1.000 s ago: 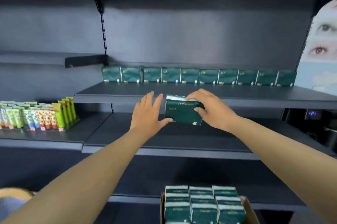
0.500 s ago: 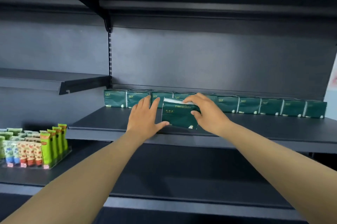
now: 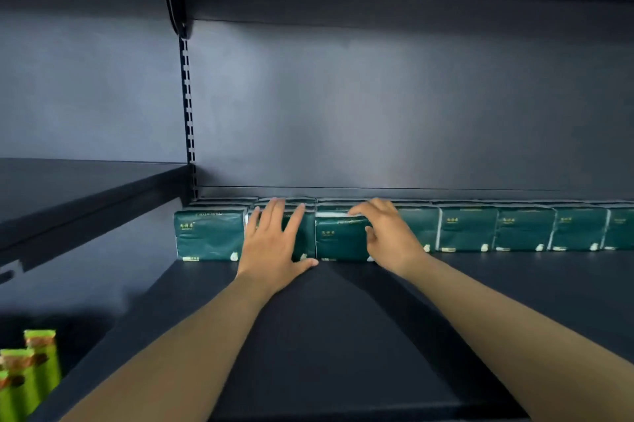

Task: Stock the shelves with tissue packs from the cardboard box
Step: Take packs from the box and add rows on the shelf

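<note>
My right hand [image 3: 391, 236] pinches the tissue pack [image 3: 339, 238] by its top edge, in the 2nd row at the shelf [image 3: 343, 335] far side. Left hand [image 3: 274, 243] lies flat w/ fingers spread on the neighbour pack [image 3: 302, 232]. Looks light, soft, slick wrap, so I'd take it by the sides.

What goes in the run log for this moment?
step: placing pack | right hand: holds tissue pack in front row | left hand: flat on neighbouring pack | shelf
</note>
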`<action>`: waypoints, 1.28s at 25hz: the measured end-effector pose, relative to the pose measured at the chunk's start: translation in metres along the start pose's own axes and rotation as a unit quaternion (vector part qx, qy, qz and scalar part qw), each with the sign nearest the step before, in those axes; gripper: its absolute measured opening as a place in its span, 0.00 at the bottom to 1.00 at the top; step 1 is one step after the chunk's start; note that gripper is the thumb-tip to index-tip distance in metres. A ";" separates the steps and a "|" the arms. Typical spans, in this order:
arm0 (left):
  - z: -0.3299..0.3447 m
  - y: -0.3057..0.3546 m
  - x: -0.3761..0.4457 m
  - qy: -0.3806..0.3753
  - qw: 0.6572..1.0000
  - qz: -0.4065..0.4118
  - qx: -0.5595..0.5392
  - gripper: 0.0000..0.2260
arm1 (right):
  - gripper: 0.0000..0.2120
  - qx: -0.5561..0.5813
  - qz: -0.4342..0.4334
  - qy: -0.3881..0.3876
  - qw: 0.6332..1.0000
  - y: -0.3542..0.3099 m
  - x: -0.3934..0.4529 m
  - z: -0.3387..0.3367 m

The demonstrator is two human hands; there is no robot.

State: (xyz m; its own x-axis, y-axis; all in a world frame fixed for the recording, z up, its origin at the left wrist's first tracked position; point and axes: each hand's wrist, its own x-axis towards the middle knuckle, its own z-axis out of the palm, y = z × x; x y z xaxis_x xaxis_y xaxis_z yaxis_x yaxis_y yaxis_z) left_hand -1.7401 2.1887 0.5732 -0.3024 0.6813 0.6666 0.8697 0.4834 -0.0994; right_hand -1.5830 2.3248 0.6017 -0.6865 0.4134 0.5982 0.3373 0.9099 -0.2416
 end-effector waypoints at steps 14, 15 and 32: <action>0.029 -0.006 0.024 0.041 0.998 0.011 -0.052 0.45 | 0.31 -0.094 -0.031 0.034 0.994 0.019 0.005 0.033; 0.029 -0.006 0.024 0.044 0.997 0.013 -0.060 0.46 | 0.31 -0.094 -0.026 0.039 0.994 0.019 0.004 0.032; -0.046 0.034 -0.053 0.067 0.996 0.057 0.003 0.38 | 0.30 -0.209 -0.038 0.013 0.977 0.017 -0.142 -0.093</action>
State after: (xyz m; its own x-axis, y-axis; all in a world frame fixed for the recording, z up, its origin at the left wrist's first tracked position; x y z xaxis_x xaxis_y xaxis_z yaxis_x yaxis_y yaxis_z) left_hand -1.6763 2.1441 0.5690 -0.1469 0.6523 0.7436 0.8927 0.4113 -0.1844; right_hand -1.4200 2.2780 0.5834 -0.7041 0.3398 0.6235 0.5240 0.8412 0.1332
